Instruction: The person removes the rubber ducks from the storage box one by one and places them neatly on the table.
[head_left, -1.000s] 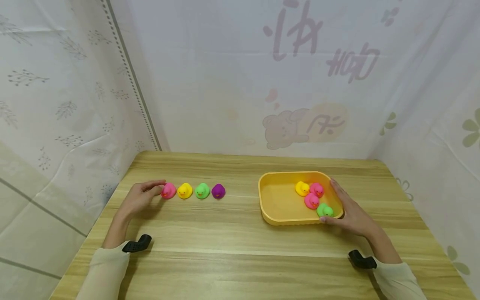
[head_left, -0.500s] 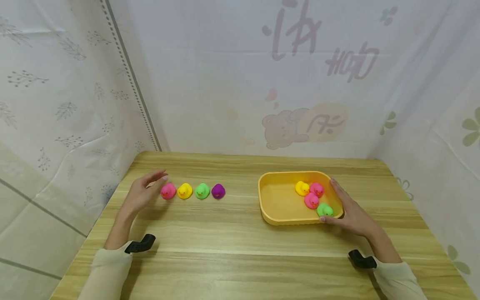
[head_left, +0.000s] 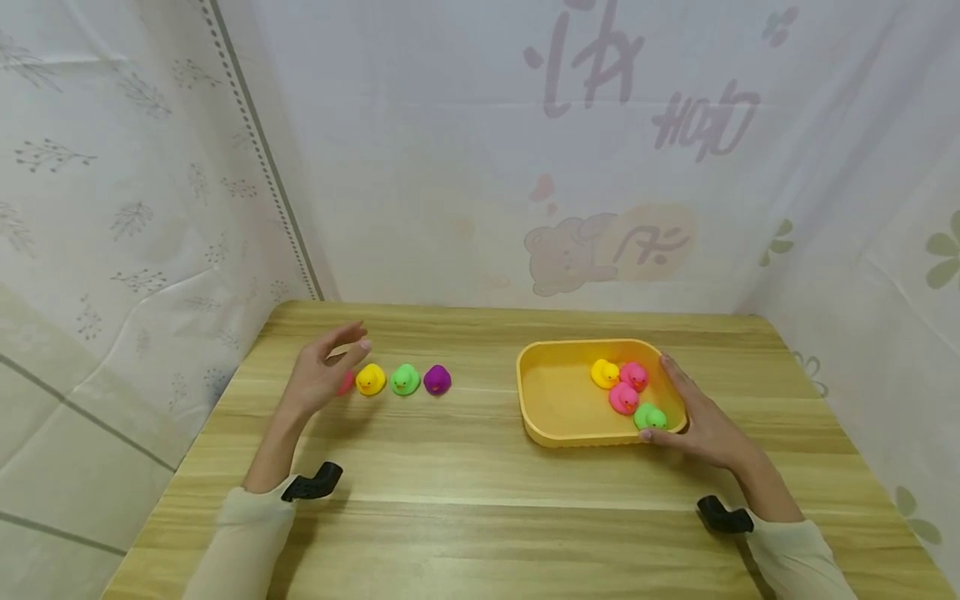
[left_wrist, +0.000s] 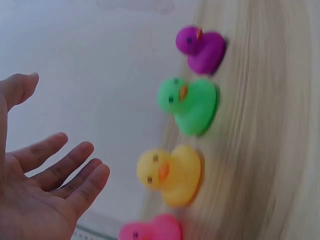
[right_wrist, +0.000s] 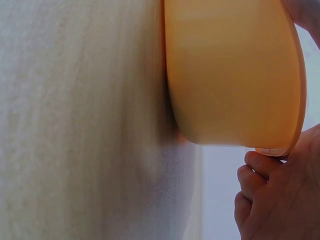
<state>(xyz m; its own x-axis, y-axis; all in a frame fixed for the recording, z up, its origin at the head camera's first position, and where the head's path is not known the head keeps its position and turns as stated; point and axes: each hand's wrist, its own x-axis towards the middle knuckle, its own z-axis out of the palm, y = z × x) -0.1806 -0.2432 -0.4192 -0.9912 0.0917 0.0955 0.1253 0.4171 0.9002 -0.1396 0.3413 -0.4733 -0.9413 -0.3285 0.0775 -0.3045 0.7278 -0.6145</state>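
Observation:
My left hand [head_left: 322,371] is raised over the left end of a row of rubber ducks, fingers apart and nothing between them. It partly covers the pink duck [left_wrist: 152,229] in the head view. Running right from there are a yellow duck [head_left: 371,380], a green duck [head_left: 405,380] and a purple duck [head_left: 437,380]. My right hand [head_left: 705,429] grips the right end of a yellow plastic basin [head_left: 558,437], thumb at the near rim and fingers round the far side. Inside it sit another yellow duck [head_left: 604,374], two pink ducks [head_left: 623,399] and another green duck [head_left: 650,417].
The ducks and basin stand on a wood-grain table [head_left: 465,517]. A pale printed cloth [head_left: 420,167] hangs behind the table and at both sides. A black wrist mount [head_left: 315,482] sits at the left cuff, with a matching mount [head_left: 723,514] at the right cuff.
My left hand has let go of the pink duck at the row's left end, lifted, and moved right over the row. The right hand and basin stay in place.

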